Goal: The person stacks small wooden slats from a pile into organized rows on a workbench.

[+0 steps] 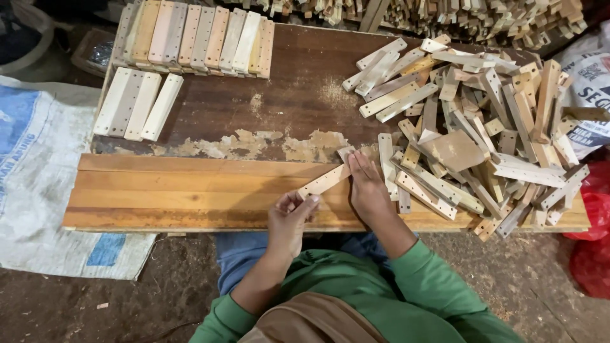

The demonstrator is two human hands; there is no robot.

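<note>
- Slat (325, 180), pale wood with small holes, lies flat and diagonal on worktop (190, 190), near front edge, centre.
- Left hand (289, 219): grip closed on the slat's lower end, thumb and fingers pinching it.
- Right hand (367, 189): grip open, palm down, fingertips pressing the slat's upper end.
- Loose heap of similar slats (483, 133) just right of the right hand.
- Neat rows of stacked slats (197, 38) at far left of worktop; four more (136, 105) below them.
- Sawdust patches (254, 145) mid-worktop.

white printed sack (588, 82) right | red bag (591, 222) below | blue-white sack (32, 146) left
</note>
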